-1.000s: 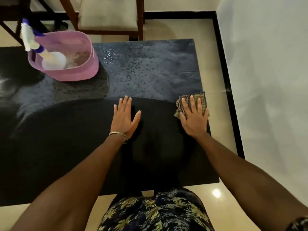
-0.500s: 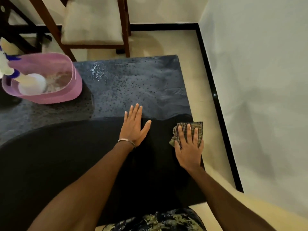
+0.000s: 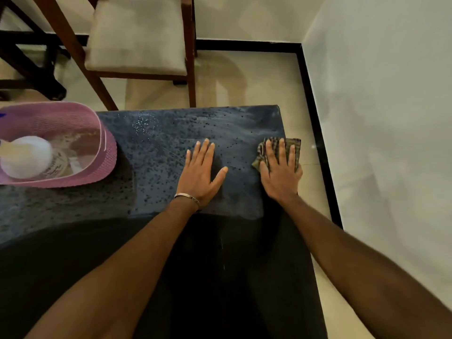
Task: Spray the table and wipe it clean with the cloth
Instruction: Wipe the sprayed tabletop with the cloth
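Note:
A dark speckled stone table (image 3: 159, 148) fills the lower view, with wet droplets near its far edge. My right hand (image 3: 280, 172) presses flat on a folded checked cloth (image 3: 294, 145) at the table's right edge, fingers spread over it. My left hand (image 3: 199, 172) lies flat and open on the tabletop a little to the left, a thin bracelet on the wrist. The white spray bottle (image 3: 25, 156) lies inside a pink mesh basket (image 3: 102, 152) at the far left, its head cut off by the frame.
A wooden chair (image 3: 137, 35) with a pale cushion stands just beyond the table's far edge. A white wall (image 3: 391, 118) with black skirting runs close along the right. Dark furniture legs (image 3: 31, 67) stand at the top left.
My right hand has slid the cloth away from me along the right edge, toward the far corner. My left hand moved forward with it. My view has shifted forward and right.

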Tool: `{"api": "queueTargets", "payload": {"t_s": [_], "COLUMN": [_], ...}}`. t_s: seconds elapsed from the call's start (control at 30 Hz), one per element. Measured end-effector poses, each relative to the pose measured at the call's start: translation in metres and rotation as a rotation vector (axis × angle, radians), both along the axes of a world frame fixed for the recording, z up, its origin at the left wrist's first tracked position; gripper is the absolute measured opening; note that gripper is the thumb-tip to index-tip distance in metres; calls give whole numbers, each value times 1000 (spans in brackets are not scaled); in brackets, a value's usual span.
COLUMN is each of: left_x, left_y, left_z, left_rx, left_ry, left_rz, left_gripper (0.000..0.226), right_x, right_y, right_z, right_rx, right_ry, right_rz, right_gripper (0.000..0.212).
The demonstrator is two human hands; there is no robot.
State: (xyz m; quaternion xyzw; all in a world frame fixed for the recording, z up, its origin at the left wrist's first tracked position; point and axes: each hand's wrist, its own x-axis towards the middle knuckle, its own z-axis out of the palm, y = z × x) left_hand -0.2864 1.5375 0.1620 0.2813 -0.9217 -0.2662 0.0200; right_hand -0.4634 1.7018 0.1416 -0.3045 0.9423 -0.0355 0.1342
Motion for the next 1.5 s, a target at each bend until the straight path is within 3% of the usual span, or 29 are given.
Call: {"api": "queueTargets", "payload": {"t_s": [0.3,0.5,0.67,1.03,1.2,1.3,1.5], "left_x": [-7,7,15,27,32,38,53], "left_y": [-34,-41,-44,-36,-29,-23,-13], "left_z": [-19,-17,-11,5,8,9,12], "left_rx": [16,19,4,-9,-24,-23,-64], "left_ry": [23,23,28,7,-16,-15,-34], "left_rz": [45,85,107,112,115,103,73], "left_gripper": [79,79,78,79,77,77,79], "right_x": [-89,-93,-34,188,205,159,19], "right_y": [-108,-126,-116,-17,22,20,20], "right_z": [2,2,-1,-2,-2,2,7], "right_rx": [21,40,29,-136,-117,-54,60], "right_ry": [-28,-32,6,-47,-100,-75,-50], "right_rz": [13,25,157,555,776,673,119], "right_gripper": [62,61,63,66,65,60,61]}}
